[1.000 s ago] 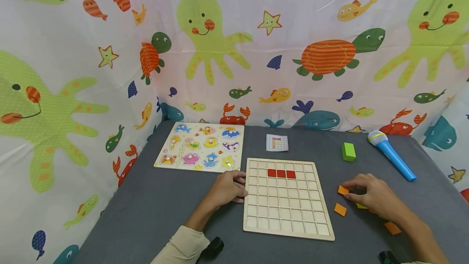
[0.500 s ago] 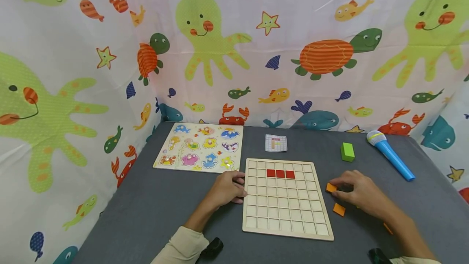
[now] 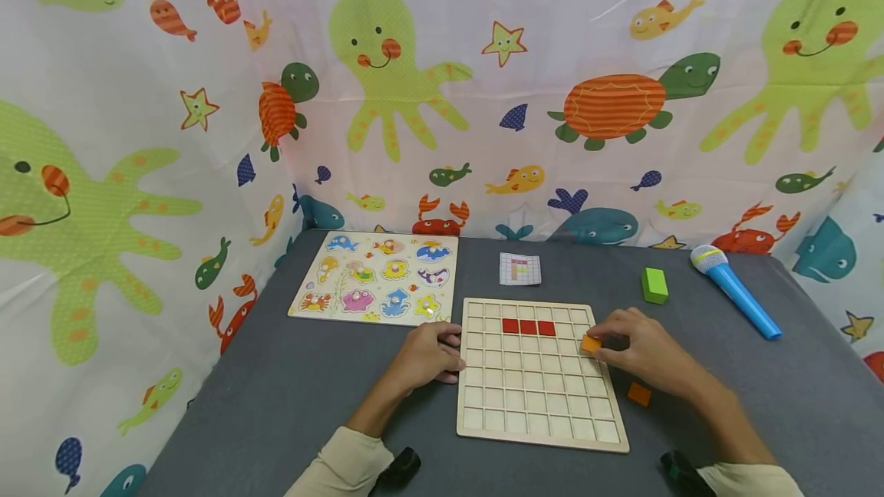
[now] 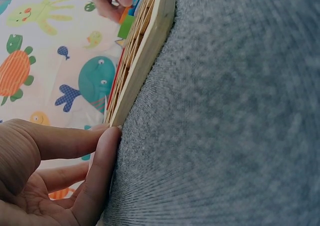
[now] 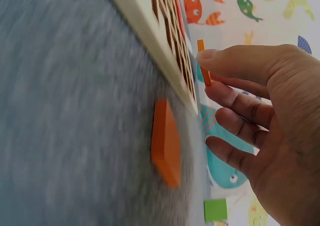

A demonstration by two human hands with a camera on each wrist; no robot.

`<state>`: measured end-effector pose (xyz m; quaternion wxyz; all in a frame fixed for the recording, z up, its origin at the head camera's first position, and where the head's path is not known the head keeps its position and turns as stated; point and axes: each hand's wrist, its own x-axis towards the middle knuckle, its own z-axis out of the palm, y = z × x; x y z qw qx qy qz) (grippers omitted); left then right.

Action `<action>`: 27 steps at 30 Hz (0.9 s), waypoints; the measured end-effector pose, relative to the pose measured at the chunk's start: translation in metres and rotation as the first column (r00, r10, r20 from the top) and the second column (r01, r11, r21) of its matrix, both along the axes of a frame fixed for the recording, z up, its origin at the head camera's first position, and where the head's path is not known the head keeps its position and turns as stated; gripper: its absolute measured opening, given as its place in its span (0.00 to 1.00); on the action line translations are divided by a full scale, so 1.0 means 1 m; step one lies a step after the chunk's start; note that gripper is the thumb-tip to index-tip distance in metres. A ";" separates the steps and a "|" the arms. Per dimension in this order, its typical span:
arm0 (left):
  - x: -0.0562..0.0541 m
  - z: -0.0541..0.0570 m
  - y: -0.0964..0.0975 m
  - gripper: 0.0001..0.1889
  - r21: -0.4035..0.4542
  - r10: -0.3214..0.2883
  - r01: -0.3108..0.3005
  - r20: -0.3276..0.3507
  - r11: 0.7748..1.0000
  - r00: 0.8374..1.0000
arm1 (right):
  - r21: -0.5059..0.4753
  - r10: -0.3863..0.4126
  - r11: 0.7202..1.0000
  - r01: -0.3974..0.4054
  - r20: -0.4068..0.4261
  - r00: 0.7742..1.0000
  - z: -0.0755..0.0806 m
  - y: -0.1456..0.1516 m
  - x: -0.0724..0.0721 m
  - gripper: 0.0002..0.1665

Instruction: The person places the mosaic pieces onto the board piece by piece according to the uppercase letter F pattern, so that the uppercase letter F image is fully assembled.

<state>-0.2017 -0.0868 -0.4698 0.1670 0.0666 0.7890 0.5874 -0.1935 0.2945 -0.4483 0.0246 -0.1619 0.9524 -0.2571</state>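
A wooden grid board [image 3: 532,382] lies on the grey table, with three red square tiles [image 3: 528,327] in a row near its top. At the board's left edge, my left hand [image 3: 430,353] grips the rim; the left wrist view shows the fingertips [image 4: 107,141] together at the board's end. My right hand [image 3: 638,347] pinches an orange square tile [image 3: 590,343] between thumb and fingers, above the board's right edge. In the right wrist view that tile [image 5: 204,63] is seen edge-on. Another orange tile [image 3: 639,393] lies on the table right of the board.
A sea-animal peg puzzle [image 3: 376,276] lies behind my left hand. A small printed grid card [image 3: 520,269] is beyond the board. Farther right are a green block [image 3: 654,285] and a blue toy microphone [image 3: 742,297]. A patterned curtain [image 3: 442,98] stands behind the table.
My right hand has carried the orange tile leftward from the loose tiles to over the board's right edge. My left hand has stayed at the board's left edge.
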 end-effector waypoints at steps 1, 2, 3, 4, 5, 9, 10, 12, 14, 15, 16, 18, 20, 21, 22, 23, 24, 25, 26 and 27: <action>0.000 0.000 0.000 0.32 -0.001 -0.001 0.001 0.000 1.000 1.000 | 0.000 0.001 1.000 -0.001 -0.002 1.000 0.000 -0.003 -0.001 0.19; 0.000 0.000 0.000 0.32 -0.003 -0.001 0.001 -0.002 1.000 1.000 | -0.003 0.005 1.000 -0.005 -0.005 1.000 0.000 -0.006 -0.001 0.18; 0.000 0.000 0.001 0.31 -0.007 -0.001 0.001 -0.003 1.000 1.000 | -0.012 0.011 1.000 -0.011 -0.005 1.000 0.001 -0.009 -0.002 0.18; 0.000 0.000 0.001 0.31 -0.009 -0.001 0.001 -0.004 1.000 1.000 | -0.017 0.017 1.000 -0.017 -0.008 1.000 0.001 -0.012 -0.003 0.18; 0.000 0.000 0.001 0.31 -0.011 -0.001 0.001 -0.005 1.000 1.000 | -0.025 0.022 0.999 -0.022 -0.008 1.000 0.001 -0.015 -0.004 0.18; 0.000 0.000 0.001 0.31 -0.009 0.000 0.000 -0.005 1.000 1.000 | -0.059 0.053 0.997 -0.054 -0.018 0.998 0.000 -0.027 -0.008 0.15; 0.001 0.000 0.001 0.31 -0.006 0.000 0.000 -0.006 1.000 1.000 | -0.058 0.057 0.997 -0.058 -0.022 0.998 0.000 -0.030 -0.008 0.14; 0.001 0.001 0.001 0.31 -0.004 0.001 -0.001 -0.004 1.000 1.000 | -0.061 0.070 0.996 -0.072 -0.026 0.997 0.001 -0.036 -0.009 0.14; 0.001 0.001 0.000 0.31 0.001 0.000 0.000 -0.006 1.000 1.000 | -0.067 0.084 0.994 -0.085 -0.023 0.996 0.002 -0.042 -0.011 0.15; 0.002 0.001 0.000 0.31 0.001 -0.001 0.001 -0.008 1.000 1.000 | -0.067 0.091 0.993 -0.092 -0.023 0.996 0.002 -0.045 -0.011 0.15; 0.002 0.002 0.000 0.31 0.002 -0.001 0.001 -0.009 1.000 1.000 | -0.071 0.097 0.993 -0.098 -0.021 0.995 0.002 -0.048 -0.012 0.16; 0.002 0.002 0.000 0.31 0.000 -0.001 0.001 -0.009 1.000 1.000 | -0.076 0.108 0.991 -0.109 -0.022 0.994 0.002 -0.053 -0.013 0.16; 0.002 0.002 0.000 0.31 -0.003 -0.004 0.004 -0.011 1.000 1.000 | -0.078 0.120 0.989 -0.122 -0.025 0.992 0.001 -0.059 -0.015 0.15; 0.002 0.002 0.000 0.31 -0.006 -0.003 0.003 -0.009 1.000 1.000 | -0.077 0.123 0.989 -0.125 -0.024 0.992 0.000 -0.061 -0.016 0.15; 0.002 0.002 0.000 0.31 -0.010 -0.001 0.001 -0.007 1.000 1.000 | -0.080 0.128 0.988 -0.130 -0.025 0.991 0.000 -0.064 -0.017 0.15; 0.001 0.001 0.000 0.31 -0.012 0.000 0.000 -0.006 1.000 1.000 | -0.086 0.134 0.987 -0.136 -0.025 0.991 -0.001 -0.067 -0.018 0.14; 0.002 0.001 0.000 0.31 -0.014 0.000 0.000 -0.007 1.000 1.000 | -0.092 0.139 0.986 -0.141 -0.022 0.990 -0.002 -0.069 -0.019 0.14; 0.002 0.001 0.000 0.31 -0.015 0.001 -0.001 -0.007 1.000 1.000 | -0.095 0.145 0.985 -0.147 -0.019 0.989 -0.003 -0.072 -0.020 0.14; 0.002 0.002 0.001 0.31 -0.016 0.003 -0.003 -0.005 1.000 1.000 | -0.101 0.155 0.983 -0.156 -0.018 0.988 -0.003 -0.074 -0.020 0.13; 0.002 0.002 0.001 0.31 -0.016 0.003 -0.003 -0.006 1.000 1.000 | -0.099 0.160 0.982 -0.160 -0.016 0.987 -0.003 -0.077 -0.021 0.13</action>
